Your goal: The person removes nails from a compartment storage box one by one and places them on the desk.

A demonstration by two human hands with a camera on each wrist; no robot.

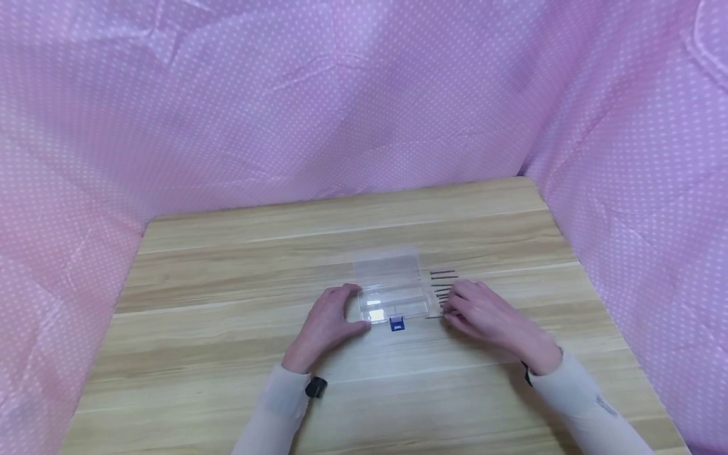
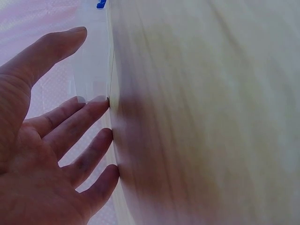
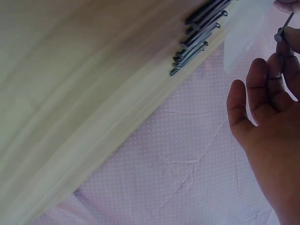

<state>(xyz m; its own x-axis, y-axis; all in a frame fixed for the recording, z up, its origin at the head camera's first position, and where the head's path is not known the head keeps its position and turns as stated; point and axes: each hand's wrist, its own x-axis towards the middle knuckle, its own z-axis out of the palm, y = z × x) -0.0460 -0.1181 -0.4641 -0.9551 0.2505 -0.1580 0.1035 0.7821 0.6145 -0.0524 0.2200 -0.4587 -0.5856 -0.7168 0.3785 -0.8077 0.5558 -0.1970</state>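
Note:
A clear plastic box point(image 1: 392, 303) stands in the middle of the wooden table, its lid point(image 1: 387, 268) laid back and a blue latch point(image 1: 397, 323) on its front. My left hand point(image 1: 330, 318) holds the box's left end, thumb at the front corner and fingers toward the back; the left wrist view shows the fingers point(image 2: 79, 124) spread, two tips touching the plastic. To the right of the box, my right hand point(image 1: 483, 313) pinches a nail point(image 3: 285, 28) between thumb and forefinger, its flat head showing. Beside that hand several dark nails point(image 3: 201, 35) lie in a row.
The pale wooden table point(image 1: 227, 354) extends on all sides of the box. Pink dotted cloth point(image 1: 318, 107) hangs behind it and along both sides. A black wrist strap piece point(image 1: 316, 387) sits at the left sleeve.

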